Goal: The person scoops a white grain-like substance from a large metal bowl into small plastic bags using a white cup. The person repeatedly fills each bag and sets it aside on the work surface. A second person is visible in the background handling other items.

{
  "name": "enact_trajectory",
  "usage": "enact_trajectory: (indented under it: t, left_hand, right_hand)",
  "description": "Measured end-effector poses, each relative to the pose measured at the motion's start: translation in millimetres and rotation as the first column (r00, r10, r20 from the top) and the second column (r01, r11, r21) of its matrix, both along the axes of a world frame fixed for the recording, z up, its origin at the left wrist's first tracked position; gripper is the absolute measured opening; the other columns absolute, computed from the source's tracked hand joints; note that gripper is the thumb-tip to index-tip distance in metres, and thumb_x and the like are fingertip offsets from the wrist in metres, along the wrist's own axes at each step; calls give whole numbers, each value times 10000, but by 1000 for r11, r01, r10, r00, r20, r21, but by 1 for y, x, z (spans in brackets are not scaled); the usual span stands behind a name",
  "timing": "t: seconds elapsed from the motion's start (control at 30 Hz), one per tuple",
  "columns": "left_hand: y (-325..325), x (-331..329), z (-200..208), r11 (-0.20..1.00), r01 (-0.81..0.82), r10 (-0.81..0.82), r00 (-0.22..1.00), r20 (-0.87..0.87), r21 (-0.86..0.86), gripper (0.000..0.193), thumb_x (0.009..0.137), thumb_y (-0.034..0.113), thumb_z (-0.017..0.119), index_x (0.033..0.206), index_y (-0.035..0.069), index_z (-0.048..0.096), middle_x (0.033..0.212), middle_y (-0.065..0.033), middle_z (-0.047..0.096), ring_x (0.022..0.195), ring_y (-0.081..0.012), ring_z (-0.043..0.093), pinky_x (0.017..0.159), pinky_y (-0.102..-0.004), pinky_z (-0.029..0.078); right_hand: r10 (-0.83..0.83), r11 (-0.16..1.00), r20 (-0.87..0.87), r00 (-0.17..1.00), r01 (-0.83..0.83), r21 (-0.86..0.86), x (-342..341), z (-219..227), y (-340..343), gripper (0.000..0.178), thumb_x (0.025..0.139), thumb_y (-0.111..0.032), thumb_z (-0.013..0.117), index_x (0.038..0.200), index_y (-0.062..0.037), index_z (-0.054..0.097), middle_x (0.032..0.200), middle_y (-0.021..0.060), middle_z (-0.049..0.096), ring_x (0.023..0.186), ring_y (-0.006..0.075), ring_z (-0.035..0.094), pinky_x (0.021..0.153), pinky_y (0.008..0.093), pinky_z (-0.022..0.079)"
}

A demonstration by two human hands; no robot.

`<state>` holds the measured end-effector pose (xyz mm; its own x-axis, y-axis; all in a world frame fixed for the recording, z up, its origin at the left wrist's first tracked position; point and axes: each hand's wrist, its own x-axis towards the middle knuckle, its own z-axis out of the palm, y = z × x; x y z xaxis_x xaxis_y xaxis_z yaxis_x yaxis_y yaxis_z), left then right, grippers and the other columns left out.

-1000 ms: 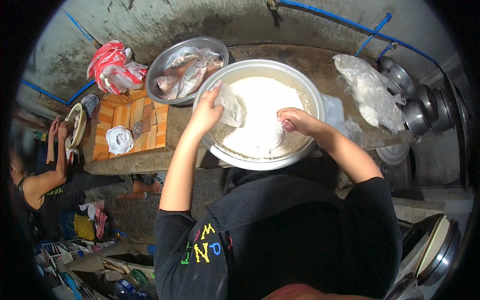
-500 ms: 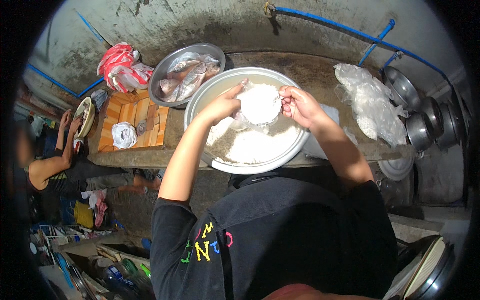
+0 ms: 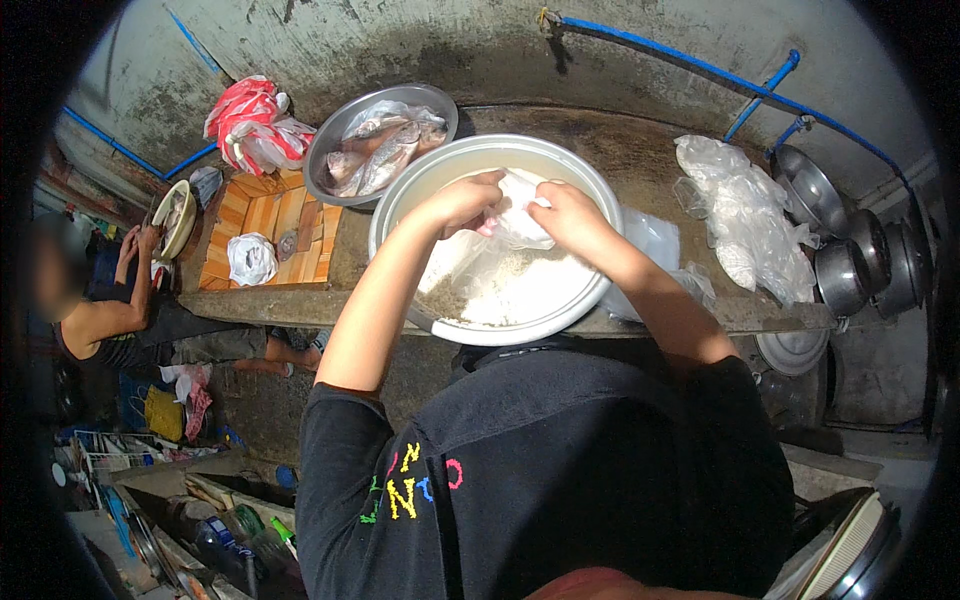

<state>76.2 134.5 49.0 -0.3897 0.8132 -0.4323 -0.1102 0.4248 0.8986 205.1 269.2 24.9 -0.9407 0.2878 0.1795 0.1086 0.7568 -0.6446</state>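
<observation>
My left hand [image 3: 463, 205] and my right hand [image 3: 575, 218] both grip the top of a clear plastic bag [image 3: 520, 228], their fingers pinched around its plastic. White contents that look like rice fill the bag. It hangs over a large round basin with a pale rim [image 3: 540, 334]. Loose white rice [image 3: 525, 285] lies in the basin, heaped toward the near side. Behind it to the left, a grey metal bowl [image 3: 322, 150] holds several whole fish [image 3: 390, 160] on a plastic bag. My fingers partly hide the bag's mouth.
Filled clear bags [image 3: 735, 220] lie at the right, before dark pots [image 3: 842, 268]. Flat plastic bags [image 3: 650, 240] sit beside the basin. Leftward are a wooden tray [image 3: 222, 240] with a white bag [image 3: 251, 260], a red-striped bag [image 3: 245, 115] and another person [image 3: 110, 320] working over a pale basin.
My hands have drawn closer together, and the plastic is now gathered between them. The rice in the bag, widely exposed before, is mostly covered.
</observation>
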Motion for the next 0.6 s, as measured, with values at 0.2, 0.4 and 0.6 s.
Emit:
enact_trajectory:
  t: [0.2, 0.4, 0.6]
  left_hand:
    - [-3, -2, 6, 999, -37, 38, 890, -455, 12, 658, 671, 5, 432, 1315, -9, 299, 901, -130, 575, 520, -113, 490, 489, -233, 426]
    - [-12, -12, 5, 1000, -25, 26, 936, -351, 8, 640, 667, -5, 410, 1297, -50, 306, 1019, -157, 568, 504, -97, 464, 471, -223, 405]
    - [-25, -17, -1, 988, -6, 48, 960, -275, 152, 650, 666, -11, 394, 1303, -64, 277, 1104, -152, 533, 515, -81, 458, 473, -208, 394]
  right_hand:
    - [269, 882, 59, 961, -270, 386, -6, 23, -25, 146, 723, -128, 539, 817, -36, 601, 851, 151, 544, 806, 299, 563, 695, 409, 469]
    - [346, 812, 7, 938, -304, 498, -11, 34, -32, 132, 681, -92, 554, 796, -39, 590, 886, 110, 544, 818, 291, 553, 706, 394, 465]
    - [492, 793, 39, 870, -466, 392, -13, 44, -36, 124, 656, -90, 586, 741, -16, 534, 837, 121, 510, 827, 292, 519, 701, 397, 428]
